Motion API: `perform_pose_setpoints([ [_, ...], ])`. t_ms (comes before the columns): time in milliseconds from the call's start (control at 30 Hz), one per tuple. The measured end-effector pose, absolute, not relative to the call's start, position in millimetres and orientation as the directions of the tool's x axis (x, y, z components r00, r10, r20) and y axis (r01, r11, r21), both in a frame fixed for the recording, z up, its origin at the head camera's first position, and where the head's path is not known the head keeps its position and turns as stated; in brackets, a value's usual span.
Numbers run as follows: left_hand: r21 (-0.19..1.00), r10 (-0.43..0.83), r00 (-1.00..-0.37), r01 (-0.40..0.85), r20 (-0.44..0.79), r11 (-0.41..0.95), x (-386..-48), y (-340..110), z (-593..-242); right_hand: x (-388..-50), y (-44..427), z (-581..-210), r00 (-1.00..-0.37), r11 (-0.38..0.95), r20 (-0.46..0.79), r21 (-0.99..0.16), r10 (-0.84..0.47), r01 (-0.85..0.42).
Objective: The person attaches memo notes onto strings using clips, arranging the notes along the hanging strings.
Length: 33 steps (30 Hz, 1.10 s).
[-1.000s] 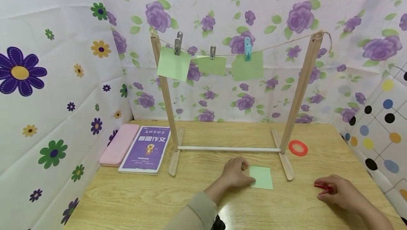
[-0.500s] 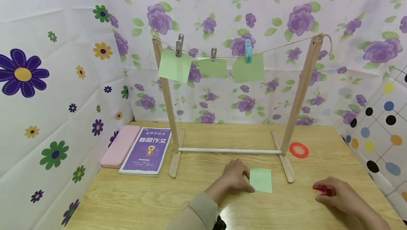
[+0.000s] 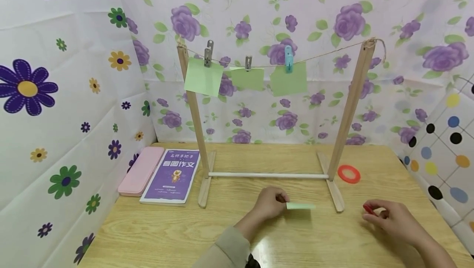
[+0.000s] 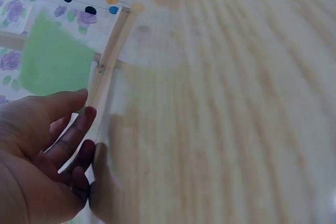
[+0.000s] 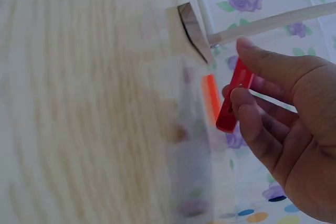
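Observation:
My left hand point(image 3: 269, 203) pinches a light green paper note point(image 3: 300, 206) by its left side, just above the table. The head view shows the note nearly edge-on, while its green face point(image 4: 55, 59) is visible in the left wrist view. On the right, my right hand point(image 3: 398, 220) holds a red clothespin point(image 5: 234, 98) between thumb and fingers. Beyond the hands, a twine line carries a left green note point(image 3: 203, 80) under metal clips point(image 3: 207, 58), a middle green note point(image 3: 247, 80) under one metal clip point(image 3: 248, 62), and a right green note point(image 3: 290, 82) under a blue clothespin point(image 3: 289, 59).
Two wooden posts, left point(image 3: 194, 115) and right point(image 3: 349, 113), hold the twine, with a white rod point(image 3: 268, 175) low between them. A red ring point(image 3: 349, 174) lies by the right foot. Left are a purple book point(image 3: 172, 177) and a pink case point(image 3: 141, 171). Patterned cloth surrounds the table.
My left hand has picked the green note up off the table and tipped it edge-on to the head view. My right hand has turned the red clothespin and shifted slightly left.

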<state>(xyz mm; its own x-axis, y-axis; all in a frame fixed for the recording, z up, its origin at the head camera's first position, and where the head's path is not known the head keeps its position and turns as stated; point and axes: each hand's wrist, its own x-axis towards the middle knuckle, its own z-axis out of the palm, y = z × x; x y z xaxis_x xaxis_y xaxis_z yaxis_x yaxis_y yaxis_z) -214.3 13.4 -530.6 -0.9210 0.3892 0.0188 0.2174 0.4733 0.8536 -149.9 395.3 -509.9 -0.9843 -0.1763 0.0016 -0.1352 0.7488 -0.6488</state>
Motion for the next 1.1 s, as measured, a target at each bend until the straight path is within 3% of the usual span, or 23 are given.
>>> perform_pose_setpoints([
  [167, 0.901, 0.378, -0.926, 0.173, 0.011, 0.398, -214.6, 8.6, -527.2, -149.6, 385.3, -498.3, -0.984, 0.720, 0.091, -0.673, -0.150, -0.172],
  [367, 0.905, 0.290, -0.957, 0.147, 0.027, 0.398, -214.5, 5.9, -513.3, -151.5, 376.6, -478.9, -0.989, 0.639, 0.101, -0.755, -0.110, -0.148],
  [500, 0.903, 0.255, -0.965, 0.168, 0.068, 0.395, -216.3, 4.7, -503.3, -152.5, 372.3, -466.2, -0.983, 0.629, 0.157, -0.755, -0.098, -0.184],
  [733, 0.886, 0.219, -0.945, 0.309, 0.244, 0.346, -219.8, 3.3, -476.3, -159.4, 359.3, -439.3, -0.920, 0.609, 0.376, -0.707, -0.107, -0.360],
  [933, 0.991, 0.180, -0.975, 0.133, 0.128, 0.017, -218.3, 5.9, -453.4, -162.8, 345.5, -408.2, -0.892, 0.550, 0.448, -0.732, -0.054, -0.402],
  [1100, 0.964, 0.155, -0.988, -0.047, -0.006, -0.260, -216.7, 11.1, -438.3, -165.8, 332.5, -388.7, -0.882, 0.514, 0.467, -0.743, -0.062, -0.429],
])
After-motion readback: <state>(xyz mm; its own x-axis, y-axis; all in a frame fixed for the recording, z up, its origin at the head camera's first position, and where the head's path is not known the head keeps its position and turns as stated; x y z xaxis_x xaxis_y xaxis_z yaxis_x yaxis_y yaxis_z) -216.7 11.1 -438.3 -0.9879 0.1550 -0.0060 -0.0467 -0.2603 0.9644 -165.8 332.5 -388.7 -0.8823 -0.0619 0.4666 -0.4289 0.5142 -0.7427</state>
